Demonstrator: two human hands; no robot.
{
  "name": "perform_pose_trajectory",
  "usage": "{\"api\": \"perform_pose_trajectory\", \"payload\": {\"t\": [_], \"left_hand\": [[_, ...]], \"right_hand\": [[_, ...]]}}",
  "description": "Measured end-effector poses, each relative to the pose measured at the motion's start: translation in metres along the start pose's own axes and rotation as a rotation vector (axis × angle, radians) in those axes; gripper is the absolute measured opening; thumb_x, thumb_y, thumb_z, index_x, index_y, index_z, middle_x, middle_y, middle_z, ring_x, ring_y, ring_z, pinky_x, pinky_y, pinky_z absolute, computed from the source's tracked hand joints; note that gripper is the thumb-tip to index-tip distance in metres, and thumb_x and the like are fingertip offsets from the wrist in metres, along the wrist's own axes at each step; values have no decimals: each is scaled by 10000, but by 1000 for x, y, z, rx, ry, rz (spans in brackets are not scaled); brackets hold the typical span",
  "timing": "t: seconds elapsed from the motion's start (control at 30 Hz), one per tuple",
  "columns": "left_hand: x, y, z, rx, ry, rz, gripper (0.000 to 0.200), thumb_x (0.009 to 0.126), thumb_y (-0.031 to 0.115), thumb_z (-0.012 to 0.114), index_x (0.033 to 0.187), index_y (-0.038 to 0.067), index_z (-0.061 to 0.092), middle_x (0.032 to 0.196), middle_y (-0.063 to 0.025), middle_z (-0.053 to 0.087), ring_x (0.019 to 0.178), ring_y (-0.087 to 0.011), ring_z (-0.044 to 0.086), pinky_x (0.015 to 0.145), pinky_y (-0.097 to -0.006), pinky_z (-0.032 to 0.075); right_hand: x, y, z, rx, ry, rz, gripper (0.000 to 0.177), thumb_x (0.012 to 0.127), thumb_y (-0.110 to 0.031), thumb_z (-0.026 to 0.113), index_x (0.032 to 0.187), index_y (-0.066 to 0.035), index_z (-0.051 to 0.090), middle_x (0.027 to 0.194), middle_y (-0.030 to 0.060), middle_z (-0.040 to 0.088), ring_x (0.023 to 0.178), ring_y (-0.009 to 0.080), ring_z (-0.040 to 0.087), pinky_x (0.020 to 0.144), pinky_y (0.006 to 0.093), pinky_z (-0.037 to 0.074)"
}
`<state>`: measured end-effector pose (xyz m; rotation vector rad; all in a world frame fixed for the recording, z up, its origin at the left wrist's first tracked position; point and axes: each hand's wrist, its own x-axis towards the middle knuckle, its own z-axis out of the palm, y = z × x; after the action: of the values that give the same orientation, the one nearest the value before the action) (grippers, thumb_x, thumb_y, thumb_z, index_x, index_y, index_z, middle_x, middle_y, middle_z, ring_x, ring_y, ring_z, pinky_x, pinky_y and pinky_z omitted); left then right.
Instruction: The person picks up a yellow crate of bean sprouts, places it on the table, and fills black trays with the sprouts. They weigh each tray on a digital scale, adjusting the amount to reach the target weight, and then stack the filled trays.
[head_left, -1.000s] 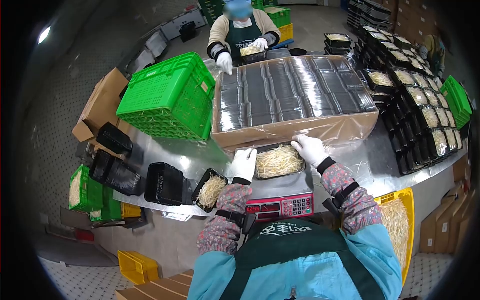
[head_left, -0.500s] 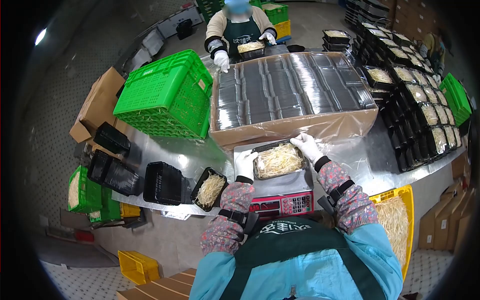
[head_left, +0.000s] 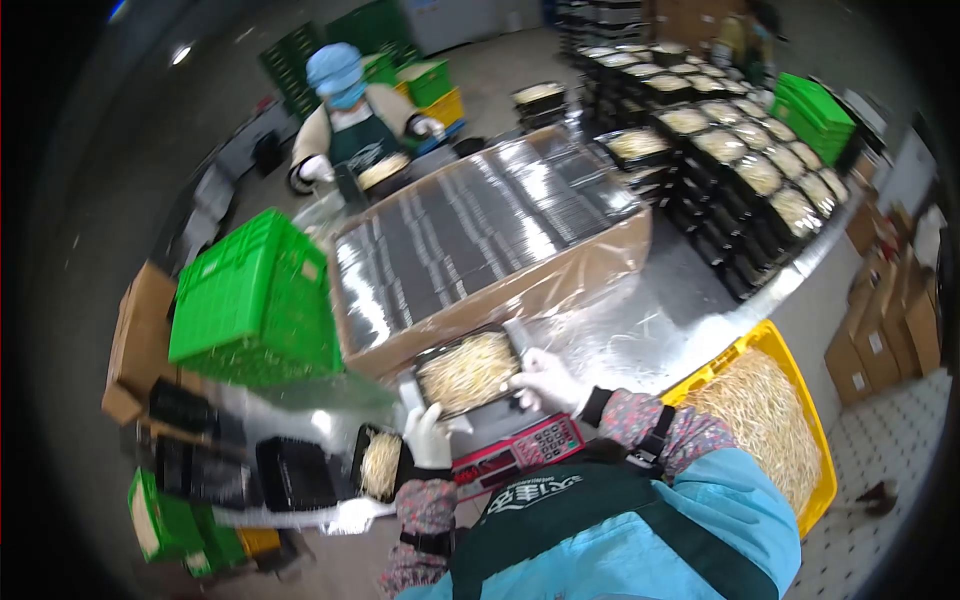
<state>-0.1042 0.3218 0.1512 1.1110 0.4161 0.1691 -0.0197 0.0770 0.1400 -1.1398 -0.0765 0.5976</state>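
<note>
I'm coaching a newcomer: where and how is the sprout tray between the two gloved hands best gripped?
Probably by the rim at both short ends of the sprout tray, coming from left and right together: it is oblong, and sprouts fill its middle.

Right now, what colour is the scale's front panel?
The front panel is red; it shows best in the head view.

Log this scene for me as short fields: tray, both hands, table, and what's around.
Tray: black, filled with sprouts, above the scale; contact unclear
Left hand: white-gloved, at tray's near left corner
Right hand: white-gloved, at tray's right edge
Table: cardboard box, green crate, second sprout tray
Wearer's right: yellow bin of sprouts
Across: co-worker, blue cap
</note>
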Motion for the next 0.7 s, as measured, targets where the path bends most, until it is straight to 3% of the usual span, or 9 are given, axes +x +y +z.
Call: {"api": "perform_pose_trajectory", "payload": {"t": [0.1,0.2,0.27,0.3,0.37,0.53,0.63,0.67,0.7], "left_hand": [[26,-18,-7,402,93,431,202,967,130,556,1092,-28,541,1061,-114,564,857,-202,641,686,-308,575],[-6,22,65,-128,159,167,400,983,155,552,1330,12,415,1215,-119,558,1036,-224,617,884,-371,541],[-6,13,93,-10,-102,357,435,974,153,567,1358,16,417,1229,-105,566,1051,-228,612,927,-368,512],[-2,18,101,-269,-64,72,445,946,114,589,1355,6,450,1243,-110,576,1054,-226,611,954,-367,486],[10,17,97,-83,-197,85,464,922,85,603,1354,14,450,1274,-110,559,1118,-224,578,966,-353,483],[33,-2,141,126,-353,115,392,903,60,628,1277,-5,528,1200,-76,620,1063,-196,610,962,-323,474],[55,12,176,2,-452,83,691,964,240,595,1496,22,210,1469,-174,382,1299,-284,451,994,-389,454],[54,22,188,-73,-454,53,771,970,263,586,1535,29,116,1523,-193,311,1353,-307,401,1000,-396,449],[63,28,187,57,-560,91,871,994,354,528,1537,58,-85,1590,-202,130,1430,-353,266,1005,-440,445]], "right_hand": [[-12,-20,17,11,-12,-70,249,887,-84,664,906,-80,415,717,101,637,506,141,632,364,243,473],[-14,-13,29,10,-86,-84,242,901,-120,663,921,-58,430,775,90,650,553,123,642,406,236,492],[-25,-26,30,-191,-192,-9,308,918,-284,669,936,-34,490,753,54,646,546,113,627,417,227,479],[-25,-39,21,-295,-171,70,342,910,-338,676,930,-40,511,759,48,654,550,109,627,425,226,482],[-17,-81,-6,-400,-49,93,449,871,-494,689,860,-67,551,706,5,609,530,87,575,439,222,455],[16,-119,-56,-581,-34,-334,337,844,-279,769,801,-114,479,739,-53,495,687,37,442,595,210,393],[49,-156,-97,-447,90,-470,325,833,-117,757,782,-135,436,747,-92,464,686,22,428,588,215,391],[53,-180,-107,-247,184,-495,331,800,-190,777,763,-140,452,714,-77,438,673,38,394,584,220,372],[71,-201,-137,-361,356,-670,307,793,-178,779,737,-144,479,706,-75,446,666,38,407,580,226,374]]}}
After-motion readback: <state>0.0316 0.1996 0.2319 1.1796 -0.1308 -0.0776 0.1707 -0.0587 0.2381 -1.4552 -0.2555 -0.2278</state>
